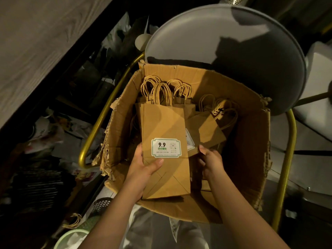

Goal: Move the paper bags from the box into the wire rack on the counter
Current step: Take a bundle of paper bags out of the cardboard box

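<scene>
The left grip point(143, 169) clasps the near-left edge of a stack of paper bags point(163, 126), thumb on top; the right grip point(210, 159) curls round its right edge; the stack lies inside the box point(251, 141), toward its left wall; more bags point(213, 128) lie toward the far-right corner; no wire rack shows, so most of the job likely remains.
</scene>
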`<state>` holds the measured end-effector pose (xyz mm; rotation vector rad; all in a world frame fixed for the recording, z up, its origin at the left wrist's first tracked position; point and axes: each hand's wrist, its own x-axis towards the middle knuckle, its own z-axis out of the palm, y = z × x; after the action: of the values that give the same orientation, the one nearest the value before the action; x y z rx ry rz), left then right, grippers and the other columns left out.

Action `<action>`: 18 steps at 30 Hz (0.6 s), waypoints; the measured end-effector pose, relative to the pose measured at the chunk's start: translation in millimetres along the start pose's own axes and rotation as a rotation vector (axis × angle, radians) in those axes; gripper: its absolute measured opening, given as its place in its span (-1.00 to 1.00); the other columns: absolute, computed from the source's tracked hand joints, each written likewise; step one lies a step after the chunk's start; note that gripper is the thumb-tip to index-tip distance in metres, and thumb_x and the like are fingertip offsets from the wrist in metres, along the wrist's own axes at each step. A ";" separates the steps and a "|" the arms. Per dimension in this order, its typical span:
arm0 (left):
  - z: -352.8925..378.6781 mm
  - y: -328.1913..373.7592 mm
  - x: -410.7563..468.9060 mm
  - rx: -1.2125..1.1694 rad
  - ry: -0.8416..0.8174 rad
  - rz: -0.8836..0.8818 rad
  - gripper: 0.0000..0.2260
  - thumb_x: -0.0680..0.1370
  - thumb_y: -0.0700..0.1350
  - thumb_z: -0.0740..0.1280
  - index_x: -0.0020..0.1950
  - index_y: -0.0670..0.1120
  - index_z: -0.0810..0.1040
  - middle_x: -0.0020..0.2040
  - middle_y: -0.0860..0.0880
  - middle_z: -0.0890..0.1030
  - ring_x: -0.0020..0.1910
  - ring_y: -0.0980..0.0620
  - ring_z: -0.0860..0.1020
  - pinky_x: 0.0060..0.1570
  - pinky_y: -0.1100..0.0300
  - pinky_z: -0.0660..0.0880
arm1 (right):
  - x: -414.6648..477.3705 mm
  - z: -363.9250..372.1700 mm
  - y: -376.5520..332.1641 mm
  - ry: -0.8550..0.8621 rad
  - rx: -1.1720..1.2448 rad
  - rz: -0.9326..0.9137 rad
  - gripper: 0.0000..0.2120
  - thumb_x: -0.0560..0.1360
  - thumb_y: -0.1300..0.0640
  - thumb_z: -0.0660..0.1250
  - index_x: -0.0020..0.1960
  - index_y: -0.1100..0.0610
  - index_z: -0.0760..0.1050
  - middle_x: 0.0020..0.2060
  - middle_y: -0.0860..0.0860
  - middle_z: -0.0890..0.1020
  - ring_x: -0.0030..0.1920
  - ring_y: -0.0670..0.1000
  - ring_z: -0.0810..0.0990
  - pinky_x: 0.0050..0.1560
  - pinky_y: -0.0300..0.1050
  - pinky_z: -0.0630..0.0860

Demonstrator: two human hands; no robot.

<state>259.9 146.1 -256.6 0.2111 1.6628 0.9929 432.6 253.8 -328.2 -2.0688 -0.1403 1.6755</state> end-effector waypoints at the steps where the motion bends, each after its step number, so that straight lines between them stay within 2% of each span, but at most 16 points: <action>1: -0.1 -0.3 0.4 0.000 0.002 -0.002 -0.41 0.44 -0.26 0.44 0.29 0.23 0.30 0.08 0.16 0.56 0.06 0.17 0.52 -0.13 0.23 0.45 | -1.7 2.2 -2.7 0.028 0.034 -0.044 -0.71 0.54 0.20 0.34 0.23 0.04 0.39 0.01 0.11 0.64 -0.16 0.02 0.65 -0.31 -0.14 0.56; 4: -0.9 -1.6 1.2 0.006 0.000 -0.007 -0.41 0.45 -0.24 0.45 0.32 0.21 0.30 0.10 0.15 0.56 0.08 0.15 0.51 -0.09 0.20 0.47 | -8.8 4.3 -9.0 0.124 0.063 -0.198 -0.63 0.59 0.22 0.25 0.38 0.03 0.35 0.01 0.03 0.58 -0.04 0.04 0.63 -0.10 -0.03 0.61; 6: -1.7 -3.5 2.5 0.016 -0.001 -0.017 -0.39 0.44 -0.22 0.46 0.36 0.20 0.30 0.14 0.12 0.56 0.13 0.09 0.51 0.03 0.09 0.50 | -14.6 0.9 -10.7 0.185 -0.017 -0.318 -0.65 0.62 0.16 0.21 0.39 -0.01 0.35 0.01 -0.05 0.54 0.04 0.02 0.59 0.07 0.06 0.59; 8: -2.1 -4.6 3.5 0.032 0.002 -0.018 -0.37 0.44 -0.20 0.47 0.38 0.20 0.29 0.17 0.10 0.56 0.16 0.05 0.51 0.12 0.00 0.49 | -20.3 -6.4 -10.7 0.218 -0.095 -0.437 -0.68 0.64 0.12 0.15 0.39 -0.03 0.35 0.07 -0.06 0.54 0.07 -0.02 0.58 0.05 0.02 0.58; 11: -2.1 -4.0 2.9 0.027 0.004 -0.006 -0.38 0.44 -0.21 0.46 0.38 0.19 0.29 0.15 0.11 0.56 0.12 0.11 0.51 -0.04 0.16 0.48 | -25.8 -20.5 -10.4 0.243 -0.264 -0.595 -0.67 0.65 0.09 0.12 0.41 -0.02 0.32 0.14 -0.06 0.52 0.08 -0.04 0.57 0.03 0.00 0.58; 14: -1.5 -4.0 2.2 0.012 -0.003 -0.006 -0.39 0.46 -0.22 0.44 0.37 0.20 0.29 0.13 0.14 0.55 0.09 0.16 0.50 -0.14 0.26 0.44 | -28.8 -32.0 -12.1 0.255 -0.461 -0.731 -0.66 0.65 0.08 0.11 0.42 0.02 0.31 0.03 -0.14 0.52 0.01 -0.06 0.58 0.05 0.09 0.60; 18: -1.2 -5.4 3.7 0.030 0.004 0.003 -0.40 0.46 -0.22 0.44 0.34 0.23 0.29 0.14 0.15 0.54 0.14 0.10 0.49 -0.02 0.18 0.46 | -40.6 -41.9 -14.9 0.235 -0.663 -0.886 -0.67 0.65 0.09 0.11 0.41 0.02 0.30 -0.17 -0.19 0.50 -0.17 -0.04 0.59 -0.11 0.16 0.61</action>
<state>259.4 144.3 -263.0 0.2317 1.6827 0.9712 465.2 239.8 -279.6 -2.0896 -1.4496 0.8742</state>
